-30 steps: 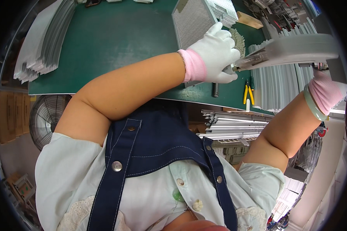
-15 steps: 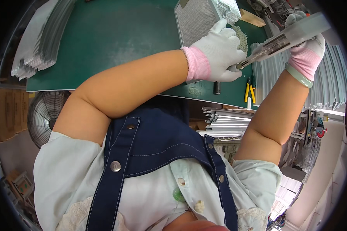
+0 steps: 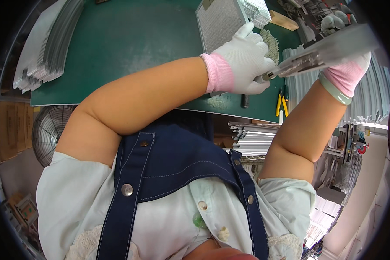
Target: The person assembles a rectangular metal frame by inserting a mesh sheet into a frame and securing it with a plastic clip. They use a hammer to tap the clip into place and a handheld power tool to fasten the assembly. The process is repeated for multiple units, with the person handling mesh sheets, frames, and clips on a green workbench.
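My left hand [image 3: 247, 63], in a white glove with a pink cuff, lies over the near right part of a framed metal mesh panel [image 3: 221, 27]. Its thumb and fingers are closed beside the thin metal nose of a hand tool; what they pinch is hidden. The tool, a rivet-gun-like one with a clear, cylindrical body [image 3: 333, 47], slants up to the right and is blurred. My right hand [image 3: 355, 65], gloved likewise, is wrapped round it, largely covered by the body. A pale, nubby cloth [image 3: 270, 45] lies just beyond the left fingers.
Stacked mesh sheets [image 3: 47, 47] stand at the left of the green table [image 3: 138, 39]. Yellow-handled pliers [image 3: 282, 104] and a dark cylindrical piece [image 3: 245, 101] lie near its front edge. Long metal strips [image 3: 372, 93] lie at the right, and a wooden block [image 3: 284, 20] at the back.
The right hand and the tool have shifted a little to the right, and the tool's rear has dipped. The left hand has barely moved, still close to the nose.
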Motion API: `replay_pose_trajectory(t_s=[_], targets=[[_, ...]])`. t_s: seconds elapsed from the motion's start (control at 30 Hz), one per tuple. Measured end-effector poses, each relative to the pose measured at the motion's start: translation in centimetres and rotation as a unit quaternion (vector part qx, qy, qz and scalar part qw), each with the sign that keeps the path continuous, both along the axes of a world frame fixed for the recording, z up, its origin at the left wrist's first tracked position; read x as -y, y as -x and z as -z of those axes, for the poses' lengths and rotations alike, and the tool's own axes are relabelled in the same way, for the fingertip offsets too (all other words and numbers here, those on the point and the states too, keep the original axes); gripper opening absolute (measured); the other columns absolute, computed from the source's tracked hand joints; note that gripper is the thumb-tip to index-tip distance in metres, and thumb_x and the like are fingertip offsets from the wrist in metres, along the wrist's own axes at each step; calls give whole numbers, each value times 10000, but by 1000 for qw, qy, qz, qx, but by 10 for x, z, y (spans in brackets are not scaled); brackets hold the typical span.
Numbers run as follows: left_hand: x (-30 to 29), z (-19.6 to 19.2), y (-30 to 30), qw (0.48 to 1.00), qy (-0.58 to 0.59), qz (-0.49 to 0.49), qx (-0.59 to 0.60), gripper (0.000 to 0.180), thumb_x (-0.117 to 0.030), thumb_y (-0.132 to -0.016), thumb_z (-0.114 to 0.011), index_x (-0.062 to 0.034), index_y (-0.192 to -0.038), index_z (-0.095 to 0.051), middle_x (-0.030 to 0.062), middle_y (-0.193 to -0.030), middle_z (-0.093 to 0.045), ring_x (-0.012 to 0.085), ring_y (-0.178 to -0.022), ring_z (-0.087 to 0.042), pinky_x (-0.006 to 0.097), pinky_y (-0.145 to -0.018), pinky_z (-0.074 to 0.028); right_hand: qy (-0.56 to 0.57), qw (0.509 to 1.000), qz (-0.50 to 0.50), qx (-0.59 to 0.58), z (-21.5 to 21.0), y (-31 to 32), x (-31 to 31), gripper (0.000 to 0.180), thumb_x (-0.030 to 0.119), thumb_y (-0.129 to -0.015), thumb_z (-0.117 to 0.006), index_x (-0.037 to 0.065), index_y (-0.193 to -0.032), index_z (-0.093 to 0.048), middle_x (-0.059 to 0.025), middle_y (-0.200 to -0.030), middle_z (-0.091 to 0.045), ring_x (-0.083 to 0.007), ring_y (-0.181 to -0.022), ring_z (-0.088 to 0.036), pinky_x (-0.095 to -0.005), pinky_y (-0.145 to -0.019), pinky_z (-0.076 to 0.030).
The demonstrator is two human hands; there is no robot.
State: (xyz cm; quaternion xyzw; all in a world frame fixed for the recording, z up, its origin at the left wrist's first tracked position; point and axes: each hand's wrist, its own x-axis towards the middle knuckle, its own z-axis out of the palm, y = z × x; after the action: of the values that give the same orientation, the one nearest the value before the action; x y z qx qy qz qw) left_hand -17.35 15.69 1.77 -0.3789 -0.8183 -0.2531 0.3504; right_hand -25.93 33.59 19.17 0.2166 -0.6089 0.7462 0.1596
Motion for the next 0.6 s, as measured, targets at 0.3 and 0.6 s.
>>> replay_pose_trajectory(t_s=[0.3, 0.6], targets=[[-1, -4, -2, 1000, 26, -13, -7, 391, -465, -829, -630, -150, -1048, -707, 133, -982, -625, 329, -1018, -577, 543, -1106, -285, -35, 971, 233, -48, -4, -88, 43, 240, 226, -1008, -565, 12, -926, -636, -15, -778, -598, -85, -670, -577, -234, -616, -484], [15, -42, -43, 916, 345, 27, 206, 354, -396, -703, -676, -53, -779, -723, 150, -777, -657, 366, -853, -604, 471, -845, -487, -24, 987, 128, -92, -34, -82, 9, 206, 216, -968, -646, 26, -1043, -671, -42, -910, -663, -110, -745, -620, -242, -677, -500]])
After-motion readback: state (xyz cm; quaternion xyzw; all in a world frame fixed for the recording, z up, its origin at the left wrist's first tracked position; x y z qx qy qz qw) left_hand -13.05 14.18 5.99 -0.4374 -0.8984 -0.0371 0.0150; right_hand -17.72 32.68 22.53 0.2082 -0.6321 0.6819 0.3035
